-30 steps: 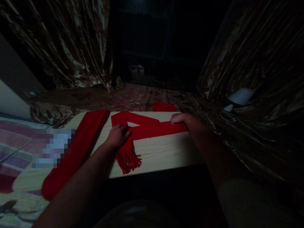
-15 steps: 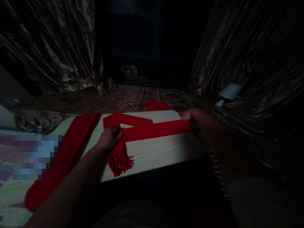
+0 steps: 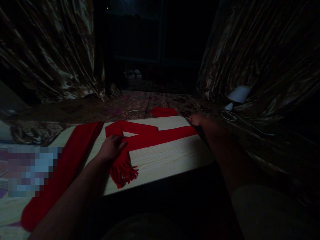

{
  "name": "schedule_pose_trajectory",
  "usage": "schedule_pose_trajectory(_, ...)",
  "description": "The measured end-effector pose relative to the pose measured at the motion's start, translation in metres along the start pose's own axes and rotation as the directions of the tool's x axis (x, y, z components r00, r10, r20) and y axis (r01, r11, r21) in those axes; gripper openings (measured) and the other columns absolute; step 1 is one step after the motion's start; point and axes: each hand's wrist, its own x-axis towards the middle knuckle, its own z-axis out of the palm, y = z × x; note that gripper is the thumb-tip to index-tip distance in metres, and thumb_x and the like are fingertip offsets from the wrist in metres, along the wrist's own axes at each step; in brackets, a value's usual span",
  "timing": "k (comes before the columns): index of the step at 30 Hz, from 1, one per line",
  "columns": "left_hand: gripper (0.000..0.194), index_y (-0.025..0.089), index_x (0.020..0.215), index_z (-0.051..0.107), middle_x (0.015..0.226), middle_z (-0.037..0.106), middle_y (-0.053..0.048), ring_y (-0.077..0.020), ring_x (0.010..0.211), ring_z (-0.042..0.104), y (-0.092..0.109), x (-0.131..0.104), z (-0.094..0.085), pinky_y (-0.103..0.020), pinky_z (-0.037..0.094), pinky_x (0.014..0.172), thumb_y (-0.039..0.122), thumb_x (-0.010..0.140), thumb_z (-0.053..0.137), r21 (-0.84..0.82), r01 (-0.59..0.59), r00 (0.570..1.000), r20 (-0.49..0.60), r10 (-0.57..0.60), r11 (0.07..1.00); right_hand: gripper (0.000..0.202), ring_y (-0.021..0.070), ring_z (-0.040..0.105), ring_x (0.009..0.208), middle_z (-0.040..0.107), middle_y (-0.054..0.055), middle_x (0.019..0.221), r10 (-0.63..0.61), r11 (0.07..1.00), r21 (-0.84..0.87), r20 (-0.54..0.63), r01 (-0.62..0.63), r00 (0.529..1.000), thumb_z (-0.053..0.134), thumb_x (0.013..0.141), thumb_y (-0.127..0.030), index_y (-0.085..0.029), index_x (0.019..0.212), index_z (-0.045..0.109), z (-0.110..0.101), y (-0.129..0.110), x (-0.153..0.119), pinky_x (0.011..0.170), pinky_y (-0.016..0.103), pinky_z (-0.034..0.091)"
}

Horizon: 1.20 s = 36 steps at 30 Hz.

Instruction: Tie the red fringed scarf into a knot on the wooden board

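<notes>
A red scarf (image 3: 150, 138) with a fringed end lies on the pale wooden table (image 3: 170, 155), bent into an angled loop at its left part. My left hand (image 3: 111, 146) rests on that bend above the fringe, fingers stretched flat and thumb apart. At the table's right edge, my right hand (image 3: 197, 120) is closed at the upper edge of the scarf's far end; its fingertips are hidden. The scarf narrows towards this hand and runs past the edge. Another long red folded cloth (image 3: 62, 170) lies slantwise across the table's left side.
Behind the table, a red rolled cloth (image 3: 164, 111) lies on a patterned cover (image 3: 135, 100). A small white lamp (image 3: 239, 94) with a cord stands at the right. Patterned curtains (image 3: 62, 50) hang on both sides. A blurred-out patch covers something at the left.
My right hand has moved slightly up and away, and the scarf's right end now reaches over the table edge, narrower. My left hand stays on the bend. The view has shifted a little.
</notes>
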Motion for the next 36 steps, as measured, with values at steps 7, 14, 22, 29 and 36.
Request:
schedule_pose_trajectory(7, 0.057, 0.016, 0.115, 0.072, 0.109, 0.069, -0.015, -0.0298, 0.104, 0.064, -0.001, 0.002, 0.000, -0.040, 0.049, 0.095, 0.059, 0.089, 0.045, 0.020, 0.007, 1.000, 0.001, -0.007, 1.000, 0.025, 0.0163, 0.068, 0.085, 0.078, 0.006, 0.099, -0.023, 0.984, 0.171, -0.119, 0.043, 0.993, 0.060, 0.077, -0.010, -0.016, 0.094, 0.078, 0.027, 0.019, -0.033, 0.075, 0.021, 0.048)
schedule_pose_trajectory(14, 0.057, 0.015, 0.114, 0.071, 0.110, 0.068, -0.015, -0.0287, 0.103, 0.064, 0.000, 0.002, 0.000, -0.038, 0.049, 0.094, 0.059, 0.088, 0.045, 0.009, 0.006, 1.000, -0.003, -0.006, 1.000, 0.026, 0.0191, 0.071, 0.087, 0.078, 0.005, 0.100, 0.013, 0.966, 0.258, -0.155, 0.028, 0.988, 0.064, 0.080, -0.015, -0.020, 0.100, 0.079, 0.047, 0.023, -0.059, 0.078, 0.025, 0.051)
schedule_pose_trajectory(22, 0.058, 0.015, 0.114, 0.072, 0.111, 0.068, -0.016, -0.0291, 0.102, 0.064, 0.000, 0.001, 0.001, -0.039, 0.050, 0.093, 0.060, 0.089, 0.044, -0.008, 0.026, 1.000, -0.009, -0.026, 1.000, 0.029, 0.0189, 0.071, 0.093, 0.078, 0.009, 0.105, 0.106, 0.940, 0.340, -0.279, -0.005, 0.955, 0.055, 0.084, -0.011, -0.017, 0.098, 0.079, 0.073, 0.013, -0.055, 0.087, 0.024, 0.050)
schedule_pose_trajectory(29, 0.058, 0.014, 0.112, 0.072, 0.109, 0.068, -0.016, -0.0300, 0.103, 0.064, 0.001, 0.001, 0.001, -0.040, 0.050, 0.093, 0.059, 0.088, 0.044, -0.010, 0.032, 0.999, -0.006, -0.032, 0.999, 0.030, 0.0197, 0.072, 0.088, 0.078, 0.010, 0.100, 0.257, 0.875, 0.465, -0.207, -0.137, 0.944, 0.053, 0.080, -0.008, -0.014, 0.094, 0.079, 0.075, 0.025, -0.039, 0.083, 0.026, 0.054)
schedule_pose_trajectory(36, 0.057, 0.015, 0.112, 0.072, 0.109, 0.068, -0.015, -0.0286, 0.103, 0.064, 0.003, 0.000, -0.001, -0.038, 0.050, 0.092, 0.059, 0.089, 0.044, -0.002, 0.033, 0.999, -0.001, -0.033, 0.999, 0.029, 0.0204, 0.071, 0.081, 0.077, 0.013, 0.096, 0.189, 0.895, 0.438, -0.196, -0.087, 0.962, 0.049, 0.087, -0.015, -0.012, 0.095, 0.076, 0.077, 0.021, -0.034, 0.078, 0.028, 0.055)
